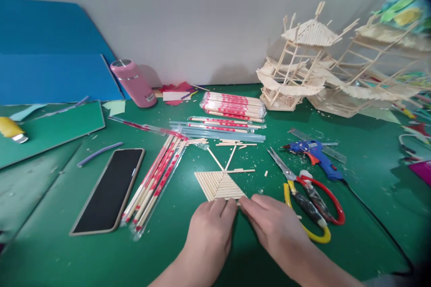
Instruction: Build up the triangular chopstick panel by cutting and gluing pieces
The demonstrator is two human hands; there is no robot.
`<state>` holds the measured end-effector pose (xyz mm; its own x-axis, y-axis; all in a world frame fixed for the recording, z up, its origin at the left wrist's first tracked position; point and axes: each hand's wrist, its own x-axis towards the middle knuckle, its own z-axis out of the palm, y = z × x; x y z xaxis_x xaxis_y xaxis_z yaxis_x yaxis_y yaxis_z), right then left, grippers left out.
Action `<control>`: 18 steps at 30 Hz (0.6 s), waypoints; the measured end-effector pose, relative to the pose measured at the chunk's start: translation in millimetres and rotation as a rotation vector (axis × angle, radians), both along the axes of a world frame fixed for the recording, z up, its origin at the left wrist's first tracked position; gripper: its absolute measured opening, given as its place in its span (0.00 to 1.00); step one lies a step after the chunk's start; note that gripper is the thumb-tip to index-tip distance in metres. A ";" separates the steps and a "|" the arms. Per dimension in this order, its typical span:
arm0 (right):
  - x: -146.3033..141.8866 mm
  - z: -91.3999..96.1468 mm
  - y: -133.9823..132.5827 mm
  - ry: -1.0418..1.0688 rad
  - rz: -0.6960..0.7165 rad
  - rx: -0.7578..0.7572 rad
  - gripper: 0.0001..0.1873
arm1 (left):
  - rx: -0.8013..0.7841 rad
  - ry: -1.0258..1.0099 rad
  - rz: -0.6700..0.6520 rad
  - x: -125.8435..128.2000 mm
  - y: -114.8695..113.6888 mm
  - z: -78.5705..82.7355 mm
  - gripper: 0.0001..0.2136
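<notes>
Closest to my camera, the bare left hand point(212, 231) and bare right hand point(274, 224) meet with fingertips bunched side by side at the near edge of a flat panel of pale wooden sticks point(222, 187), which lies just beyond them on the green tabletop point(101, 260). I cannot tell whether they pinch it or merely press (the knuckles block my view). Left of the grip, clear, red-printed plastic sleeves point(163, 175) contain pale sticks; well beyond it, a clear plastic-wrapped bundle point(234, 105) holds more. Farther left is a pink cylindrical bottle point(134, 84), contents hidden from me.
</notes>
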<state>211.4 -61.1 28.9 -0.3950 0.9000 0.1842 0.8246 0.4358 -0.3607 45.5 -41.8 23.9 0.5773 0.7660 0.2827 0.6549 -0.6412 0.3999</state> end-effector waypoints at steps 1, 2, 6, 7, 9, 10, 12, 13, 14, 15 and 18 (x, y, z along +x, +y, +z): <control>-1.0 -0.8 -0.1 0.014 -0.009 -0.005 0.14 | -0.006 -0.007 0.010 -0.3 -0.2 0.2 0.10; -1.6 -1.2 0.0 0.027 -0.016 -0.010 0.15 | -0.013 -0.012 0.014 -0.5 -0.5 0.4 0.10; 1.9 2.8 3.0 0.047 0.002 -0.047 0.16 | -0.053 -0.045 0.001 1.1 -2.2 0.8 0.09; 4.2 5.9 4.2 0.044 0.023 -0.068 0.16 | -0.067 -0.056 -0.001 2.0 -2.7 0.7 0.09; 9.5 15.6 6.0 0.035 0.069 -0.110 0.16 | -0.084 -0.071 -0.011 3.1 -3.3 0.6 0.09; 12.2 21.8 6.4 0.029 0.091 -0.140 0.15 | -0.114 -0.099 -0.004 3.0 -2.9 0.9 0.09; 17.2 35.3 6.0 0.036 0.165 -0.247 0.14 | -0.238 -0.217 0.064 0.8 0.0 2.7 0.09; 19.5 41.4 5.4 0.056 0.218 -0.338 0.14 | -0.332 -0.310 0.124 -1.2 2.4 4.3 0.09; 21.9 46.2 5.1 0.093 0.268 -0.420 0.15 | -0.406 -0.383 0.186 -3.3 5.3 6.2 0.09; 24.5 49.2 5.2 0.136 0.272 -0.488 0.15 | -0.444 -0.429 0.234 -5.2 8.2 8.4 0.09; 33.1 46.2 11.0 0.269 0.044 -0.454 0.14 | -0.598 -0.510 0.252 -7.0 14.6 14.4 0.11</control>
<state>244.5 -50.1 75.0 -0.4267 0.8964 -0.1205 0.6614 0.2184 -0.7175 38.5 -27.2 38.3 0.2795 0.9596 -0.0332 0.3962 -0.0838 0.9143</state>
